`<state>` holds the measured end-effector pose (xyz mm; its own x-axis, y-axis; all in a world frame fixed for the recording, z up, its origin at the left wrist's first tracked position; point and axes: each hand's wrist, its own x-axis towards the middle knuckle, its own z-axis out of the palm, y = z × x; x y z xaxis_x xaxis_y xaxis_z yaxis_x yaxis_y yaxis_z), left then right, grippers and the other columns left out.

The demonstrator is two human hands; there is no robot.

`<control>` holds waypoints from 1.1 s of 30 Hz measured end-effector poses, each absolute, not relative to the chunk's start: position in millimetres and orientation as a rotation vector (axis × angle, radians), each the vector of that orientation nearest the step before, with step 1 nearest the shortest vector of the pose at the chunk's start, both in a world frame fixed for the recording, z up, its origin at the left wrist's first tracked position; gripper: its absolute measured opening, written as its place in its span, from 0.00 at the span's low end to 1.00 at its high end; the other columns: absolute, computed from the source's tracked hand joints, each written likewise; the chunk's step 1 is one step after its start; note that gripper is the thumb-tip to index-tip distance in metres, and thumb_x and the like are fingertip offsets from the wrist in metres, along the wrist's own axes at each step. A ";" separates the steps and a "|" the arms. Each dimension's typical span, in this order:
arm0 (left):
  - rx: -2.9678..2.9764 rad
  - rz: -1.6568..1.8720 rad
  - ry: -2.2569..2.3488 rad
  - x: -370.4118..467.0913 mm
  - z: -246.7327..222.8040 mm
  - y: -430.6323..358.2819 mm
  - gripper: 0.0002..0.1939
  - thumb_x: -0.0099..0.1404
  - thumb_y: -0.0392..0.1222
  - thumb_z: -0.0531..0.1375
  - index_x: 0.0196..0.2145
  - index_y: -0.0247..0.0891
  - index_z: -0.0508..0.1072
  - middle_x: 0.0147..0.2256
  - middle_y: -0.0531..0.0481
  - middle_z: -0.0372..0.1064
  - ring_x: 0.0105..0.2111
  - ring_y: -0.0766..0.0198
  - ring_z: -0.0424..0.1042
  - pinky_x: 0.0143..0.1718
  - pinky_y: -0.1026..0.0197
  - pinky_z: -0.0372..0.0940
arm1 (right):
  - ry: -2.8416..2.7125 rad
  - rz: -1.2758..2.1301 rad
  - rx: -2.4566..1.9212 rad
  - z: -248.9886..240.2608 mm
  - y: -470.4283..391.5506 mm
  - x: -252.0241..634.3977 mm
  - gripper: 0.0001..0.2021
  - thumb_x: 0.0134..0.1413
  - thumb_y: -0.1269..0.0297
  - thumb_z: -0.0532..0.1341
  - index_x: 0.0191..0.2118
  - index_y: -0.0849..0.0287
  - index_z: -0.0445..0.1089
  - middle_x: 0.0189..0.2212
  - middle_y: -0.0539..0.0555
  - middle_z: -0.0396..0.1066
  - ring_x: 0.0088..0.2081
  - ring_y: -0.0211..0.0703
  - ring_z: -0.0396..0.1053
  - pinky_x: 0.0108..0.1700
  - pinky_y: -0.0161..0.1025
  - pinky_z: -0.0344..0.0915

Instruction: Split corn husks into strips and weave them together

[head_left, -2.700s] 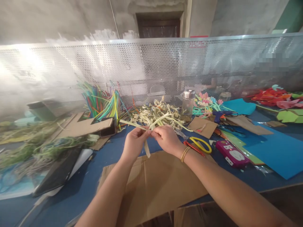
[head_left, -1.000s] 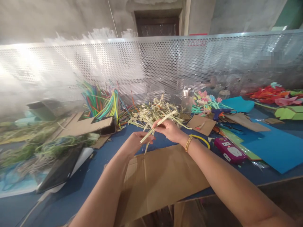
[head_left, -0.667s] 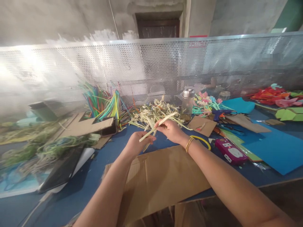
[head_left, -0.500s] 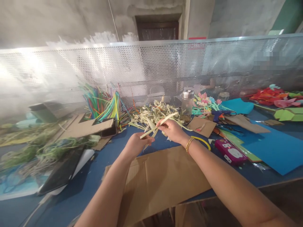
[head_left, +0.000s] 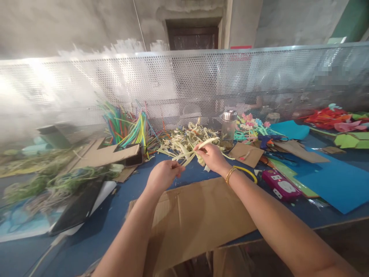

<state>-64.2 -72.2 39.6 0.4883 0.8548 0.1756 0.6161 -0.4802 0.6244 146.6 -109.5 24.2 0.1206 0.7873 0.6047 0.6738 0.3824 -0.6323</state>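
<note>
Pale yellow-green strips (head_left: 188, 159), crossed over one another, hang above the table's middle. My right hand (head_left: 211, 156), with a gold bracelet at the wrist, pinches them between thumb and fingers near the crossing. To the left, my left hand (head_left: 165, 174) is closed, its fingertips pinched at the lower end of one slanting strip. Whether the strips are paper, foam or husk I cannot make out. Just behind the hands lies a heap of similar curled pale pieces (head_left: 193, 132). Below both forearms a brown cardboard sheet (head_left: 198, 215) lies flat on the blue table (head_left: 115, 215).
A bundle of colored stems (head_left: 123, 127) stands behind, left. On the right are a glass bottle (head_left: 228, 127), a purple box (head_left: 281, 185) and blue sheets (head_left: 331, 184). A black tablet-like panel (head_left: 79, 207) with tangled green strands lies left. A perforated metal screen (head_left: 187, 77) runs behind.
My left hand has moved slightly left and away from my right hand, its fingers now at a strip's lower end. The right hand has barely moved and still holds the strips.
</note>
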 end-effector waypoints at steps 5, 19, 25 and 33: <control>2.284 0.707 1.222 -63.7 38.1 -73.9 0.17 0.57 0.51 0.59 0.16 0.42 0.67 0.15 0.54 0.64 0.17 0.63 0.60 0.23 0.62 0.47 | -1.564 0.153 -1.326 25.0 -110.1 147.3 0.06 0.56 0.68 0.58 0.37 0.58 0.73 0.35 0.54 0.75 0.35 0.42 0.71 0.40 0.40 0.66; 1.755 1.465 1.070 -48.2 19.0 -65.6 0.13 0.59 0.43 0.59 0.42 0.38 0.70 0.35 0.49 0.71 0.33 0.63 0.69 0.36 0.62 0.62 | -0.904 0.812 -1.053 7.8 -99.6 122.7 0.14 0.42 0.61 0.66 0.36 0.58 0.65 0.30 0.52 0.73 0.30 0.39 0.70 0.33 0.38 0.65; 1.731 1.260 0.865 -44.3 23.8 -71.5 0.16 0.55 0.49 0.64 0.39 0.38 0.74 0.36 0.49 0.73 0.32 0.64 0.68 0.34 0.63 0.61 | -1.127 0.705 -1.083 13.3 -109.2 110.6 0.12 0.44 0.64 0.66 0.33 0.57 0.61 0.27 0.48 0.70 0.29 0.39 0.71 0.35 0.38 0.66; 1.684 1.125 0.724 -43.9 27.1 -73.6 0.12 0.51 0.47 0.67 0.31 0.37 0.77 0.30 0.50 0.73 0.30 0.63 0.69 0.33 0.62 0.62 | -1.737 0.178 -1.402 26.2 -128.1 110.8 0.04 0.58 0.63 0.60 0.35 0.57 0.67 0.30 0.51 0.72 0.33 0.40 0.69 0.35 0.36 0.59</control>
